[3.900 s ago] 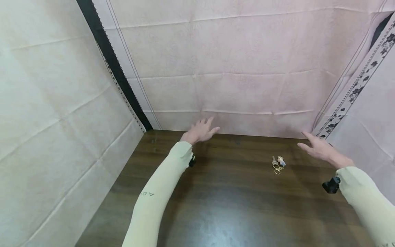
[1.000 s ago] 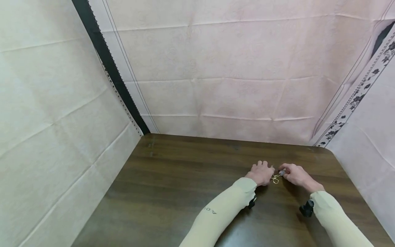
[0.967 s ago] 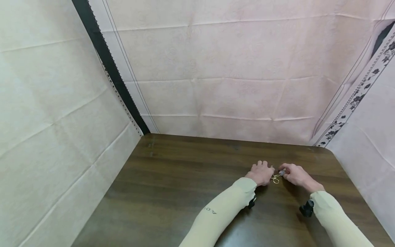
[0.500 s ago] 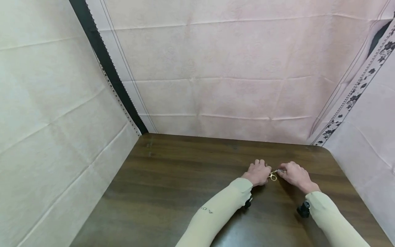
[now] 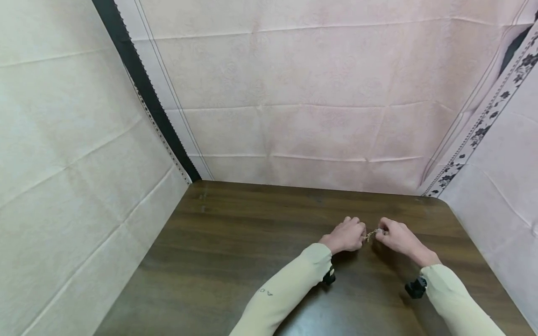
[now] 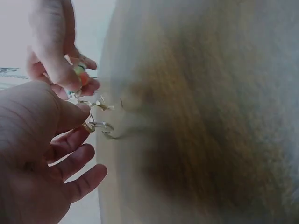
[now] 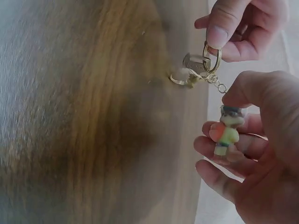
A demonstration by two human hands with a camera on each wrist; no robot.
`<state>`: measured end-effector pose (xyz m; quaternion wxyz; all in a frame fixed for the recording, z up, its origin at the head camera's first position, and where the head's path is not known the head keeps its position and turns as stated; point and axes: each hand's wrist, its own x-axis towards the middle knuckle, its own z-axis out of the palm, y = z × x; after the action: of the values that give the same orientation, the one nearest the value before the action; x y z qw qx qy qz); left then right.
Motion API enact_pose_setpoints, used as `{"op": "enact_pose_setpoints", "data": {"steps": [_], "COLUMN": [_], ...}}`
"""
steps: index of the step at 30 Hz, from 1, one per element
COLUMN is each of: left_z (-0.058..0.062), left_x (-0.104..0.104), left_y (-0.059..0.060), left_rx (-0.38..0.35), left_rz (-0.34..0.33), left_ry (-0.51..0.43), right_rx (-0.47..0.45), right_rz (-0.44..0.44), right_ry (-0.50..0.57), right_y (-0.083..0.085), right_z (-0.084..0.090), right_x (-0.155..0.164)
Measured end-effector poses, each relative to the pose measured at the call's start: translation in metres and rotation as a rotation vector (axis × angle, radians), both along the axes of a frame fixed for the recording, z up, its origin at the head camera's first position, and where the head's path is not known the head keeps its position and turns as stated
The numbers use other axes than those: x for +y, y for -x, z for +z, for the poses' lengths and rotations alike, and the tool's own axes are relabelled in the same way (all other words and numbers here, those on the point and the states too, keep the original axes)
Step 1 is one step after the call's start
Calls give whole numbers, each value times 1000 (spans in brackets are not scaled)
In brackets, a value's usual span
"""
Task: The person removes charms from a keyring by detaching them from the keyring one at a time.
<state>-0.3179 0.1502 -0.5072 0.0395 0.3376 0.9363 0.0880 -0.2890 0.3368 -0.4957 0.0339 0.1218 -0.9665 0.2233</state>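
A keychain with a gold ring (image 7: 217, 59), a short chain (image 7: 219, 86) and a small cartoon figurine (image 7: 230, 133) stretches between both hands. My left hand (image 5: 346, 234) pinches the ring between thumb and index finger, its other fingers loosely bent in the left wrist view. The right hand (image 5: 398, 238) holds the figurine, thumb at its head and fingers behind it. From the ring hang a gold clasp (image 7: 180, 80) and a flat engraved metal piece (image 7: 196, 63). In the head view the hands mostly hide the keychain, held just over the table.
The brown wooden table (image 5: 235, 242) reaches back to a pale cloth curtain (image 5: 315, 93). More cloth walls (image 5: 84, 186) stand at left and right. A black camera (image 5: 416, 287) sits on the right wrist.
Earlier the keychain lay on the table with both hands spread apart from it. The hands have come together on it, and it is now raised and drawn between them.
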Motion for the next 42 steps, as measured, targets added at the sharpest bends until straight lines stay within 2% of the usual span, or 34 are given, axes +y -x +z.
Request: {"op": "enact_pose_setpoints", "data": {"steps": [9, 14, 17, 26, 30, 36, 42], "left_z": [22, 33, 39, 60, 69, 84, 90], "left_x": [-17, -21, -26, -49, -59, -73, -83], "left_y": [-6, -7, -9, -20, -25, -35, -44], "left_rx": [22, 67, 58, 28, 48, 62, 71], "left_rz": [-12, -45, -42, -24, -24, -31, -30], "left_ry": [-165, -203, -235, -381, -429, -471, -531], "right_rx": [16, 97, 124, 165, 178, 259, 316], "right_rz": [33, 54, 62, 66, 82, 119, 134], "right_ry": [9, 15, 28, 80, 120, 138, 189], "right_y": [-7, -14, -17, -27, -32, -36, -42], "right_z": [21, 33, 39, 54, 60, 68, 76], "right_x": [-10, -12, -14, -31, -41, -56, -69]}}
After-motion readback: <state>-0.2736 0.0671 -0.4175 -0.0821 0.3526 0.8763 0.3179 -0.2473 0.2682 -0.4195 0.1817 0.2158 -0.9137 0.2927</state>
